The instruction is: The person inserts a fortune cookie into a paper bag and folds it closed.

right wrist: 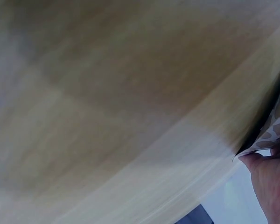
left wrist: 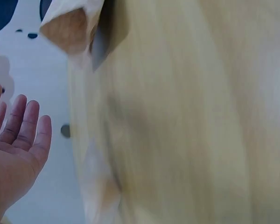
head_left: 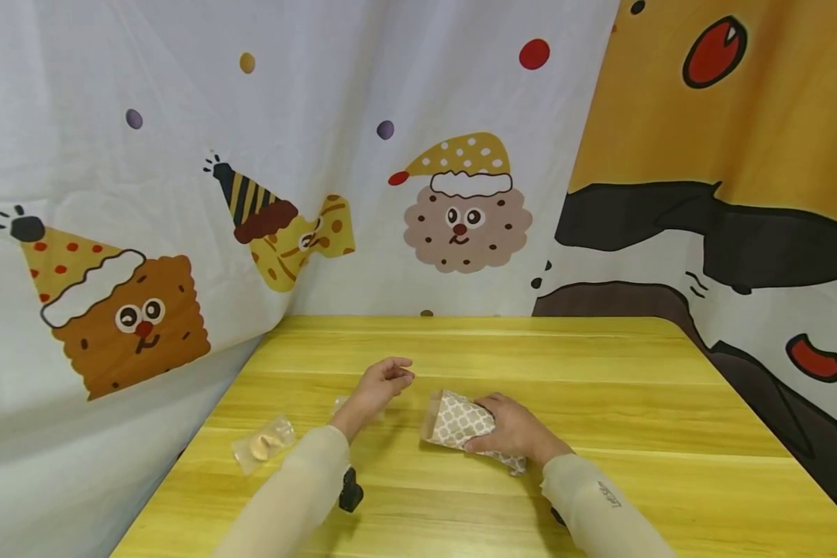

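Observation:
A patterned paper bag (head_left: 460, 420), tan and white, lies tilted on the table with its mouth toward the left. My right hand (head_left: 512, 428) grips it around the middle, thumb on the near side; in the right wrist view the bag (right wrist: 279, 123) shows only at the edge. Left of the bag's mouth, my left hand (head_left: 380, 387) hovers with relaxed fingers and holds nothing. The left wrist view shows its palm and spread fingers, and the brown inside of the bag. Partly hidden behind the left wrist lies a clear packet (head_left: 340, 401).
Another clear packet (head_left: 263, 445) with a pale yellowish piece inside lies on the wooden table (head_left: 600, 387) near its left edge. A printed white curtain (head_left: 363, 256) hangs behind and beside the table. A black wrist device (head_left: 350, 492) sits under the left sleeve.

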Demonstrator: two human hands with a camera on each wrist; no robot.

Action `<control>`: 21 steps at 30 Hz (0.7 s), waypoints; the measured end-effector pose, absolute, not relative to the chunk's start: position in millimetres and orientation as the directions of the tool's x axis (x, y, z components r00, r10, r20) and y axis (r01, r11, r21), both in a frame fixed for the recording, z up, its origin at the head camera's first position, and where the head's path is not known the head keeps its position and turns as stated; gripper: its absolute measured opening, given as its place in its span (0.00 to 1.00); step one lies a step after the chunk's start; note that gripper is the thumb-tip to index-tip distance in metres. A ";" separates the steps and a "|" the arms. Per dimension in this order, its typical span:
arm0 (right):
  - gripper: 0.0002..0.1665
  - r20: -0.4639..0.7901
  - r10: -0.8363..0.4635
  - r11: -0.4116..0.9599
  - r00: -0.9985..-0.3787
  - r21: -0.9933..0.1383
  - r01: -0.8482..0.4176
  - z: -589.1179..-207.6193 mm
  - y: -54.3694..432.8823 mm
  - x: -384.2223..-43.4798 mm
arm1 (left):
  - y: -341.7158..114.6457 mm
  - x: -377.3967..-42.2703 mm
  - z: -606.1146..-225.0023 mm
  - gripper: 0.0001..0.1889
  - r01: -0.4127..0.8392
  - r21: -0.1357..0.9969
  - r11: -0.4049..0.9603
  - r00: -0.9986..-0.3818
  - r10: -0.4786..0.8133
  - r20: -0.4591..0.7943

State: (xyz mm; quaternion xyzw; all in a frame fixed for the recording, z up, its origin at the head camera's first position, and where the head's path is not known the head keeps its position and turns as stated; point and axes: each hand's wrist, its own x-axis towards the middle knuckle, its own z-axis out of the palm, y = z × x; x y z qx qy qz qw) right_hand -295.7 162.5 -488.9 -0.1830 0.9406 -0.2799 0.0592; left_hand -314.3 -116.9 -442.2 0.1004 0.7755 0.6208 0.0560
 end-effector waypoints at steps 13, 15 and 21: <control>0.57 0.005 -0.381 0.779 -0.924 -0.536 -0.324 -490.1 162.2 -295.3 | -188.7 -316.3 -430.3 0.21 0.162 0.872 0.462 -0.978 0.195 0.079; 0.57 0.007 -0.385 0.779 -0.923 -0.534 -0.329 -490.0 162.1 -294.9 | -201.3 -315.2 -432.1 0.23 0.153 0.851 0.502 -0.976 0.210 0.052; 0.57 0.008 -0.383 0.779 -0.924 -0.534 -0.328 -489.7 162.7 -294.7 | -227.9 -314.4 -442.2 0.30 0.083 0.780 0.620 -0.972 0.224 -0.075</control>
